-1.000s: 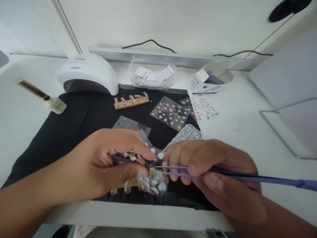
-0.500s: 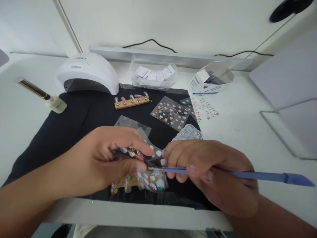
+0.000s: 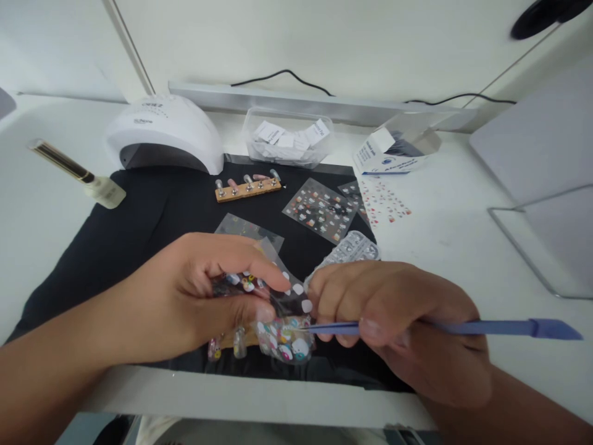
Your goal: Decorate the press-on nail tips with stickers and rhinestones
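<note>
My left hand (image 3: 194,309) pinches a clear nail sticker sheet (image 3: 285,347) between thumb and fingers. The sheet is bent, with white spots on its upper part and colourful cartoon prints on the curled lower part. In my right hand (image 3: 412,327) are blue tweezers (image 3: 500,329), gripped along the shaft and pointing left. Their tips lie over the printed lower part of the sheet, just right of my left thumb; whether a sticker is between them I cannot make out. Behind the sheet, partly hidden, a wooden strip carries decorated nail tips (image 3: 239,343).
A second wooden nail stand (image 3: 248,190) sits on the black cloth (image 3: 185,207). Further sticker sheets (image 3: 319,210) and a rhinestone case (image 3: 356,247) lie nearby. At the back are a white nail lamp (image 3: 162,133), a tub of packets (image 3: 287,139) and an alcohol pad box (image 3: 393,151). An open polish bottle (image 3: 106,191) stands left.
The tweezer tips have moved down and slightly right, from beside my left thumb tip onto the sheet's printed lower part. My left hand stays almost still with the sheet.
</note>
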`<state>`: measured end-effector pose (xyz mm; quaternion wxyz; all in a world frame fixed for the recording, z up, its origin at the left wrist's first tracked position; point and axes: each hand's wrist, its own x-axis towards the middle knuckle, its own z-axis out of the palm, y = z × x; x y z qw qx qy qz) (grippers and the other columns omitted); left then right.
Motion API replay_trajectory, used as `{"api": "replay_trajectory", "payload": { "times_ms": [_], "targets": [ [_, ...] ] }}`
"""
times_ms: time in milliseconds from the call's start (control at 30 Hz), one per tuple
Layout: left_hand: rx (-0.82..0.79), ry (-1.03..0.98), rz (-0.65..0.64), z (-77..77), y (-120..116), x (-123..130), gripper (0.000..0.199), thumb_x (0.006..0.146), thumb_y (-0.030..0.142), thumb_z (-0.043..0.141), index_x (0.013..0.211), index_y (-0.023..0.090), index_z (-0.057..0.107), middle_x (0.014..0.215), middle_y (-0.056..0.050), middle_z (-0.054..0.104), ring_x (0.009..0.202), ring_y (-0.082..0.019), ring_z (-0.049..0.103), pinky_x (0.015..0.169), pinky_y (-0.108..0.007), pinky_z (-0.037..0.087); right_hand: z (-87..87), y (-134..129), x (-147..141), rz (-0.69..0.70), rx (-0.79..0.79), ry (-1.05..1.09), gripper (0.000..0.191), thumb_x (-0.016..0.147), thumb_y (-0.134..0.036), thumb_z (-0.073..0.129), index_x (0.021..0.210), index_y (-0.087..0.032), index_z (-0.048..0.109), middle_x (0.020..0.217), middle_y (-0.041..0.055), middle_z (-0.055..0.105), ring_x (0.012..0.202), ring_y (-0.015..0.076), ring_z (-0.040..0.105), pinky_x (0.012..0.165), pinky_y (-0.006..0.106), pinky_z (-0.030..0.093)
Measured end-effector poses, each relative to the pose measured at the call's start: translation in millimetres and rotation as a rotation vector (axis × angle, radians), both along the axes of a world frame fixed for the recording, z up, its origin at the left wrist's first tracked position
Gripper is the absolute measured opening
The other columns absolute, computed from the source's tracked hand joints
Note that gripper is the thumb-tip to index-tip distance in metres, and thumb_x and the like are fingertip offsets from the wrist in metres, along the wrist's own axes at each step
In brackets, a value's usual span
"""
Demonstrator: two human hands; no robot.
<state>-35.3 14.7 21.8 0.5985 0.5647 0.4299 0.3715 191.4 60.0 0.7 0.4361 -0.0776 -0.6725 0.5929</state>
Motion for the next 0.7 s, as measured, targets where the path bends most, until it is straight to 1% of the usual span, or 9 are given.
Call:
{"api": "replay_trajectory", "payload": {
  "times_ms": [100,200,300,400,467,533,600,633,700],
  "targets": [
    [0.035,0.018,-0.005,0.0,0.4,0.0,0.012,0.081,0.014,0.074,0.091,0.020,0.076,0.079,0.003,0.070,0.061,-0.008,0.063,0.053,-0.014,0.053,0.4,-0.1,0.2,-0.005,-0.001,0.002,0.018,0.096,-0.021,0.058,0.085,-0.018,0.071,0.064,0.0020,0.065,0.061,0.0152,0.065,0.063,0.033,0.056],
    [0.101,0.075,0.016,1.4,2.0,-1.9,0.015,0.080,0.012,0.076,0.091,0.022,0.077,0.080,0.004,0.072,0.067,-0.007,0.065,0.060,-0.011,0.052,0.7,-0.5,1.4,-0.025,-0.016,-0.019,0.017,0.095,-0.022,0.059,0.087,-0.021,0.073,0.063,0.0013,0.064,0.062,0.0160,0.064,0.067,0.037,0.057],
    [0.141,0.115,0.095,1.7,7.0,-8.2,0.014,0.079,0.015,0.077,0.090,0.024,0.077,0.082,0.005,0.074,0.070,-0.006,0.066,0.064,-0.011,0.052,0.1,-0.8,2.8,-0.041,-0.037,-0.019,0.015,0.094,-0.024,0.060,0.095,-0.024,0.075,0.064,0.0009,0.064,0.062,0.0173,0.064,0.070,0.040,0.057],
    [0.137,0.203,0.193,-1.5,17.5,-18.2,0.015,0.080,0.024,0.078,0.095,0.023,0.076,0.082,0.003,0.074,0.069,-0.009,0.067,0.063,-0.014,0.053,-2.9,-0.5,2.4,-0.035,-0.063,-0.010,0.019,0.094,-0.023,0.058,0.103,-0.026,0.075,0.065,0.0009,0.064,0.060,0.0162,0.063,0.064,0.036,0.056],
    [0.139,0.353,0.207,-5.6,26.2,-24.1,0.021,0.083,0.029,0.074,0.103,0.020,0.073,0.080,0.001,0.073,0.068,-0.012,0.067,0.062,-0.019,0.054,-5.9,0.4,1.0,0.000,-0.077,0.010,0.021,0.095,-0.021,0.056,0.105,-0.024,0.074,0.068,0.0013,0.065,0.059,0.0152,0.063,0.057,0.032,0.055],
    [0.180,0.595,0.158,-10.7,33.8,-27.3,0.031,0.088,0.031,0.067,0.116,0.018,0.068,0.086,-0.002,0.073,0.075,-0.016,0.069,0.068,-0.026,0.057,-8.9,1.4,-0.9,0.033,-0.098,0.050,0.020,0.095,-0.020,0.056,0.105,-0.022,0.074,0.070,0.0019,0.066,0.058,0.0151,0.063,0.052,0.030,0.055],
    [0.258,0.820,0.131,-14.7,38.1,-27.4,0.042,0.089,0.030,0.065,0.130,0.020,0.061,0.101,-0.005,0.072,0.089,-0.021,0.070,0.083,-0.035,0.057,-11.3,2.2,-2.9,0.055,-0.113,0.071,0.017,0.094,-0.020,0.059,0.102,-0.020,0.074,0.070,0.0024,0.067,0.060,0.0157,0.063,0.049,0.029,0.055],
    [0.276,0.884,0.133,-14.9,38.5,-26.5,0.050,0.088,0.028,0.066,0.136,0.021,0.057,0.112,-0.007,0.070,0.099,-0.024,0.068,0.092,-0.040,0.054,-12.0,2.3,-3.8,0.066,-0.107,0.069,0.015,0.093,-0.020,0.061,0.099,-0.020,0.075,0.069,0.0025,0.068,0.060,0.0158,0.063,0.049,0.029,0.054],
    [0.292,0.984,0.176,-9.1,34.4,-23.7,0.062,0.089,0.027,0.066,0.147,0.019,0.047,0.131,-0.014,0.060,0.118,-0.033,0.060,0.104,-0.052,0.046,-12.2,2.2,-5.2,0.083,-0.103,0.064,0.015,0.092,-0.019,0.062,0.098,-0.020,0.075,0.069,0.0024,0.069,0.059,0.0158,0.063,0.049,0.029,0.053]
  ]
}}
